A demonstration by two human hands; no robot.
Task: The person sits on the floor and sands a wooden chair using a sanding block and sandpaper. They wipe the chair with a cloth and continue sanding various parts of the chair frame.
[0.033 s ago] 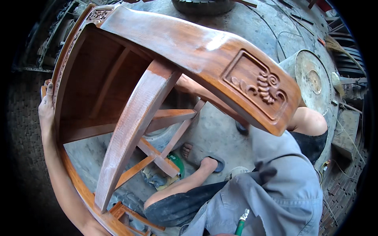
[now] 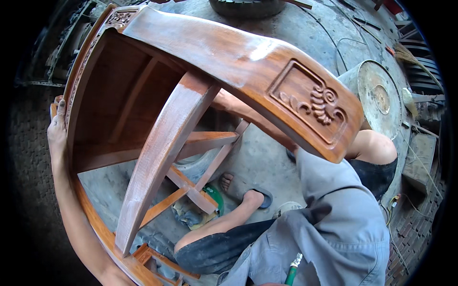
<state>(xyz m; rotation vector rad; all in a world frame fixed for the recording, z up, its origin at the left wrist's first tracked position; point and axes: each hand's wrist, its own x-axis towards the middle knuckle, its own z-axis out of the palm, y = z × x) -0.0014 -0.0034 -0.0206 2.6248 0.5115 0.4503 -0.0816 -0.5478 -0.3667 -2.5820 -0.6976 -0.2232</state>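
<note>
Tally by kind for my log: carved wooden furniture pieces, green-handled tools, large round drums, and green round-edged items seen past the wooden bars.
Carved wooden furniture piece: 1, left hand at its edge
Green-handled tool: 1
Large round drum: 1
Green round-edged item: 1, partly hidden
Total: 4

Cool, soft light; white glare on the armrest (image 2: 248,64), upper centre; deep shadow over the panel (image 2: 106,86), upper left; straight lines bow toward the black fisheye rim.
</note>
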